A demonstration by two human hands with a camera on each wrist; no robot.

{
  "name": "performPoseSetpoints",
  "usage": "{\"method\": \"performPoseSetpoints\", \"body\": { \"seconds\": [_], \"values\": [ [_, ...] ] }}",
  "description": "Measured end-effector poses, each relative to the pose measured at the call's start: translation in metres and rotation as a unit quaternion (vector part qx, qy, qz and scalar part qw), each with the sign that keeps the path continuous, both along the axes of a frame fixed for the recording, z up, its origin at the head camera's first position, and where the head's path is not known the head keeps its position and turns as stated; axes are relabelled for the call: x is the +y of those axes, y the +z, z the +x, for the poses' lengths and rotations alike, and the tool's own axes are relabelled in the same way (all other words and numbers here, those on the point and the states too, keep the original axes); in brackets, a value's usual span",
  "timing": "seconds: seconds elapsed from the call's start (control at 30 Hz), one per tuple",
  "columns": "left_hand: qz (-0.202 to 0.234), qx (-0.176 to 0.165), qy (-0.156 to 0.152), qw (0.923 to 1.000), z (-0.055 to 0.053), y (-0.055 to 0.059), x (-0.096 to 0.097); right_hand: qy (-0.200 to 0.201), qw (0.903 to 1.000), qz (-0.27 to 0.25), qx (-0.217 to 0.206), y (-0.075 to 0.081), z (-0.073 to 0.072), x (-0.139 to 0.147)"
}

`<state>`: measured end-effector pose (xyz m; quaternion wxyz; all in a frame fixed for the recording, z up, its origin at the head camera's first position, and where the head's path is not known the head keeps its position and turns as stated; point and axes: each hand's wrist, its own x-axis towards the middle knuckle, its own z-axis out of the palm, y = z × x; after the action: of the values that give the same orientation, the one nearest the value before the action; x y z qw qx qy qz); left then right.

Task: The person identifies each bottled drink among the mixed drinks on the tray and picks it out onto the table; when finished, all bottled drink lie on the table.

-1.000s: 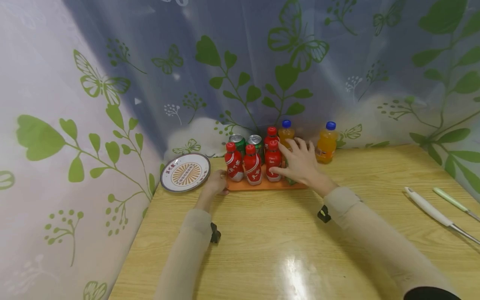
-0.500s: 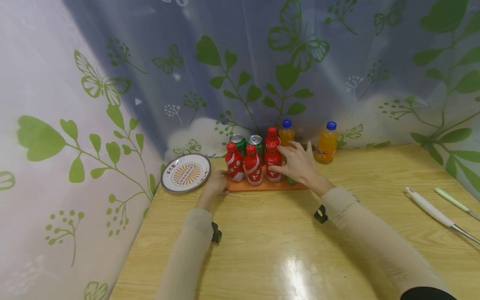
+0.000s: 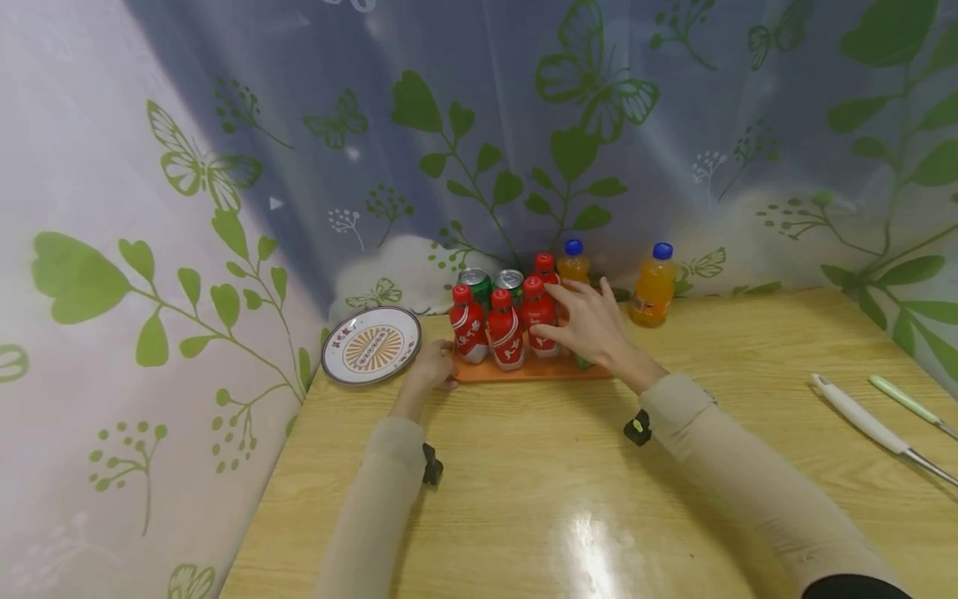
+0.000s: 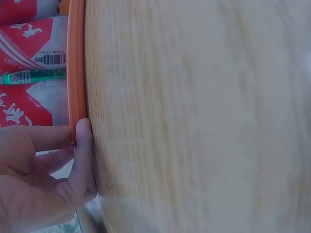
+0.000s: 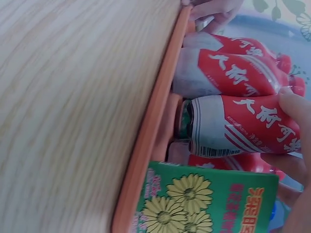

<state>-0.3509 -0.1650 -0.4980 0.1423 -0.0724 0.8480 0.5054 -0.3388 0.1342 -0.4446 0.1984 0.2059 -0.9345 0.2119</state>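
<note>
Most of the drinks seem to be in place: I see a tight cluster gathered on an orange tray [image 3: 535,374] near the back of the tabletop [image 3: 524,499]. Two red cola bottles [image 3: 506,334] stand upright along its front, two green cans [image 3: 510,284] and another red bottle [image 3: 545,264] show behind them, and a green carton [image 5: 209,199] printed with yellow daisies sits toward the right end. A blue-capped orange drink [image 3: 573,263] rises at the back, its base hidden.

The bottle in hand looks unfinished to me. The person's right hand [image 3: 595,327] grasps this third front cola bottle [image 5: 243,124] between thumb and fingers, its base apparently just off the tray. The left hand [image 3: 430,363] pinches the tray's near left corner, probably steadying it. A second orange drink [image 3: 653,289] stands outside the tray, to the right; whether it belongs with the rest, I can't tell.

The tabletop is pale, glossy wood grain, with a patterned plate [image 3: 370,345] just left of the tray and a white-handled utensil [image 3: 856,413] and a green-handled one [image 3: 901,398] lying at the right. Fabric hangings [image 3: 479,125] with green leaves and butterflies enclose the corner.
</note>
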Motion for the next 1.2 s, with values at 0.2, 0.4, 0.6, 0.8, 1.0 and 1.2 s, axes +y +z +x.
{"method": "performPoseSetpoints", "body": {
  "seconds": [0.2, 0.4, 0.6, 0.8, 1.0, 1.2],
  "values": [
    [-0.004, 0.003, 0.0, 1.0, -0.001, -0.001, 0.0, 0.021, 0.996, -0.071, -0.051, 0.011, 0.004, -0.003],
    [-0.01, 0.004, 0.002, 0.9999, -0.001, -0.003, 0.0, 0.046, 0.9808, -0.171, -0.081, 0.02, 0.007, -0.006],
    [-0.007, 0.002, 0.003, 1.0, 0.0, 0.0, 0.0, 0.063, 0.952, -0.272, -0.125, 0.031, 0.006, -0.006],
    [-0.011, 0.005, 0.007, 0.9999, 0.002, 0.001, 0.001, 0.086, 0.9264, -0.329, -0.162, 0.04, 0.002, -0.002],
    [-0.014, 0.004, 0.008, 0.9999, 0.003, 0.001, 0.002, 0.1, 0.9008, -0.364, -0.215, 0.048, 0.0, 0.006],
    [-0.01, 0.005, 0.01, 0.9999, 0.003, 0.002, 0.003, 0.094, 0.8726, -0.394, -0.272, 0.052, -0.005, 0.017]
  ]
}}
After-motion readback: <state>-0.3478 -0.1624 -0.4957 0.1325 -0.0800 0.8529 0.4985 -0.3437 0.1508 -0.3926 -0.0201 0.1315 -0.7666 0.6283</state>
